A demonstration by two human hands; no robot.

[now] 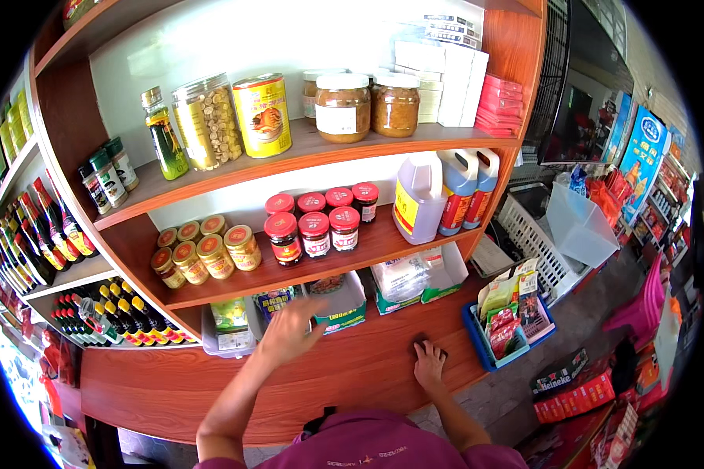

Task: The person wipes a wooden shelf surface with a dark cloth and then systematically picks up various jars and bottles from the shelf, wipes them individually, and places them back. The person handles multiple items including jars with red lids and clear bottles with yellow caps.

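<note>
My left hand (290,333) is raised over the back of the wooden counter (170,393), blurred, with its thumb and fingers apart and nothing seen in it. Behind it are a blue seasoning packet (274,302) and a green-and-white carton (345,311). On the counter's right part, my right hand (429,364) rests on a small dark object (420,339), mostly hidden under the fingers; I cannot tell what it is. Farther right of that hand stands a blue basket (475,346) of packets.
Above the counter, a wooden shelf (352,267) bears gold-lidded jars (216,256), red-lidded jars (315,233) and plastic jugs (419,199). Sauce bottles (130,313) fill the left rack. A white plastic crate (542,243) stands right of the counter. Cartons (575,398) lie lower right.
</note>
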